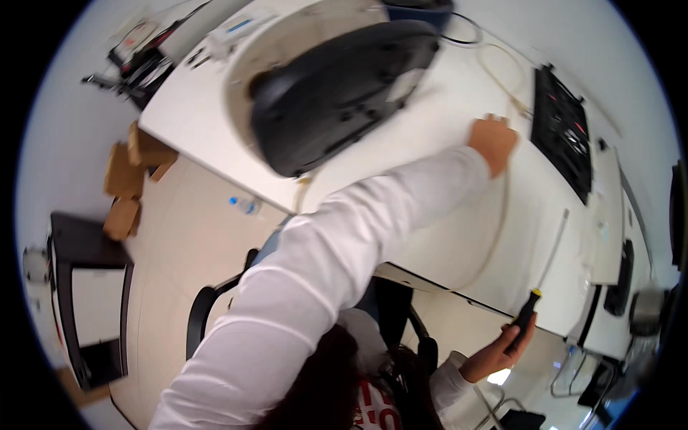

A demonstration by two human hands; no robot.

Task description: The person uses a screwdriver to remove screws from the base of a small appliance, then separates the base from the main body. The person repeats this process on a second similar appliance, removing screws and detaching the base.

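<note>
My left hand (493,140) reaches far across the white table (430,236) in a white sleeve. Its fingers curl over a thin beige cable (504,208) that runs up to it and on down toward the table's near edge. My right hand (496,352) is low at the right, just off the table's edge, and grips the black handle of a long-shafted screwdriver (536,287). The shaft points up over the tabletop. A large round cream appliance with a black underside (337,93) lies on the table to the left of my left hand.
A black vented panel (562,132) lies at the table's far right. Cardboard boxes (129,172) and a small water bottle (245,206) are on the floor at left. A black cabinet (86,287) stands further left. A black chair (204,308) is under me.
</note>
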